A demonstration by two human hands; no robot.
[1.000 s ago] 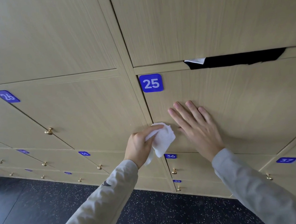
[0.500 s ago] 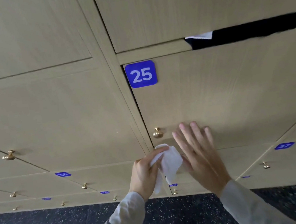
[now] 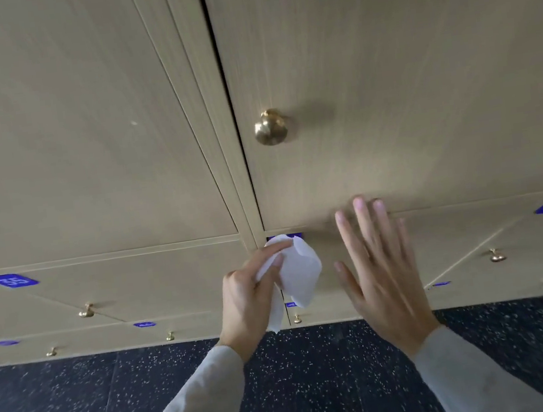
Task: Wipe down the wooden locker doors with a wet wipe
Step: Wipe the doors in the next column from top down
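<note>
While the left hand [image 3: 244,299] is pinching the wet wipe [image 3: 297,271] just off the lower locker door [image 3: 402,84] edge, the right hand [image 3: 380,267] is hovering flat, fingers spread; wiping is mid-step, next needing wipe pressed onto wood.

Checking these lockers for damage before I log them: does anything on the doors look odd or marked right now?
One small pale fleck sits on the left door; whether chip or dirt, I cannot tell. The brass knob looks intact, the doors closed.
</note>
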